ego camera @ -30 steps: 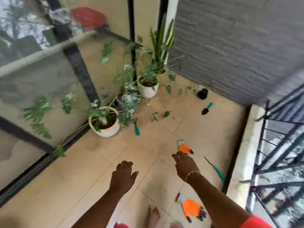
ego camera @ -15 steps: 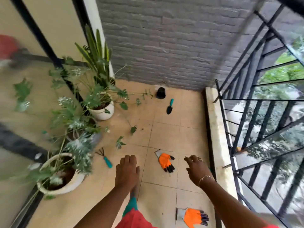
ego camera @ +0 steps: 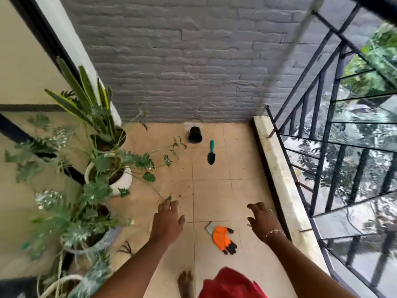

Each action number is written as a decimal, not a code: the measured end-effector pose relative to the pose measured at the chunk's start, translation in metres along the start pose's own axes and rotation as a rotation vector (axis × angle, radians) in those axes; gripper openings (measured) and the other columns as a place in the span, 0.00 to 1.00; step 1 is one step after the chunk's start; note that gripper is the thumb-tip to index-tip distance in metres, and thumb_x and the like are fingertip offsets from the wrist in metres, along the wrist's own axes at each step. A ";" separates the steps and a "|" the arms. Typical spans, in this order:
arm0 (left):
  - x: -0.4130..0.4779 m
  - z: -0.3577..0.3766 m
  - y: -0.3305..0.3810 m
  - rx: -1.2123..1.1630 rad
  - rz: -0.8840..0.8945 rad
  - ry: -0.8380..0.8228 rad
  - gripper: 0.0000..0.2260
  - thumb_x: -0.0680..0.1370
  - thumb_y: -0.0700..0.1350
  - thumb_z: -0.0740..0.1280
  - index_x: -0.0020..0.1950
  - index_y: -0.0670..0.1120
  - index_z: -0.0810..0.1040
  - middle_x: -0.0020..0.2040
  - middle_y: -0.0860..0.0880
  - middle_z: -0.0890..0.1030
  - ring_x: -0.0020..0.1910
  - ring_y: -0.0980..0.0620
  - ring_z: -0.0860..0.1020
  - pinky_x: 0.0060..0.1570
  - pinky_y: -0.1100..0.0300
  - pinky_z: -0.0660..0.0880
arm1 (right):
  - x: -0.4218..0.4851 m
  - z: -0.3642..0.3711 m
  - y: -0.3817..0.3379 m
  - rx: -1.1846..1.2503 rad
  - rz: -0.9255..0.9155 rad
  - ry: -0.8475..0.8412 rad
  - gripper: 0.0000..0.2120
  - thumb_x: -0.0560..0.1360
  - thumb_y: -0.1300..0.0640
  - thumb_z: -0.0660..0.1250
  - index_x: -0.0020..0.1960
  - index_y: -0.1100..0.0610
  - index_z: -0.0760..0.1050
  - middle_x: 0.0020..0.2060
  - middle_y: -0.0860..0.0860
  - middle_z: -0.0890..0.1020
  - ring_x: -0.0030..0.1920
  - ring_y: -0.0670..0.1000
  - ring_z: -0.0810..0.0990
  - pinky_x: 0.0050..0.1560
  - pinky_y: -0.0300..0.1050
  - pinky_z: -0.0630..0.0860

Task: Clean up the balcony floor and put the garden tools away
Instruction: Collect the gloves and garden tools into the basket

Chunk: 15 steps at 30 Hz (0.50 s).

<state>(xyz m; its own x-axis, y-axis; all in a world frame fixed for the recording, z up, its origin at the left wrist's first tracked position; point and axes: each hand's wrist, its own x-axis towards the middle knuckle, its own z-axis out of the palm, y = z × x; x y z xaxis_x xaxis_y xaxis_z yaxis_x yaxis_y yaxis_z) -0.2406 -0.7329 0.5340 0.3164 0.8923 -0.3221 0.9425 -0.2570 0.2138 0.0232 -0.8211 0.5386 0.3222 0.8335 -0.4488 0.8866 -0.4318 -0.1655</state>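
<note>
**Both hands empty above the balcony tiles**

The left hand (ego camera: 168,220) and right hand (ego camera: 263,220) hover apart, fingers loose, gripping nothing. Between them lies an orange fabric glove with black fingertips (ego camera: 222,237), its fingers pointing near-right and its grey cuff pointing away. Farther off, a teal-handled black trowel (ego camera: 211,153) lies lengthwise, handle toward the grey brick wall (ego camera: 193,61). Bare beige floor tiles (ego camera: 214,190) stretch between the potted green plants (ego camera: 120,179) on the left and the pale stone kerb (ego camera: 279,168) on the right.

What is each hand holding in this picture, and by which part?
Nothing is held. The left hand and the right hand are both empty, fingers loose, reaching forward. The glove lies untouched on the floor.
</note>
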 end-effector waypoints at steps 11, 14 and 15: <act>0.188 -0.041 0.043 -0.124 0.018 -0.056 0.20 0.80 0.52 0.59 0.69 0.45 0.65 0.67 0.46 0.65 0.67 0.47 0.64 0.59 0.55 0.69 | 0.144 -0.052 0.021 -0.091 -0.016 0.080 0.19 0.79 0.55 0.57 0.69 0.51 0.66 0.65 0.51 0.70 0.62 0.54 0.71 0.60 0.42 0.68; 0.250 -0.057 0.065 -0.156 0.001 -0.081 0.20 0.80 0.52 0.60 0.69 0.45 0.65 0.68 0.46 0.64 0.67 0.46 0.64 0.61 0.54 0.68 | 0.206 -0.085 0.020 -0.151 -0.126 0.070 0.19 0.78 0.57 0.57 0.69 0.54 0.67 0.64 0.53 0.72 0.62 0.56 0.71 0.60 0.44 0.69; 0.270 -0.062 0.073 -0.155 -0.010 -0.090 0.20 0.80 0.52 0.60 0.69 0.45 0.65 0.68 0.45 0.65 0.67 0.46 0.64 0.61 0.55 0.68 | 0.225 -0.099 0.019 -0.185 -0.153 0.043 0.19 0.78 0.58 0.58 0.69 0.55 0.67 0.63 0.54 0.72 0.62 0.57 0.72 0.59 0.45 0.70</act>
<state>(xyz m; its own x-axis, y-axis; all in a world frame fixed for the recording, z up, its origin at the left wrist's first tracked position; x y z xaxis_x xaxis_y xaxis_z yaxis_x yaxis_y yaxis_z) -0.0933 -0.4880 0.5204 0.3219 0.8559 -0.4046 0.9198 -0.1816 0.3478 0.1456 -0.6073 0.5214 0.1901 0.8999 -0.3925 0.9705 -0.2327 -0.0635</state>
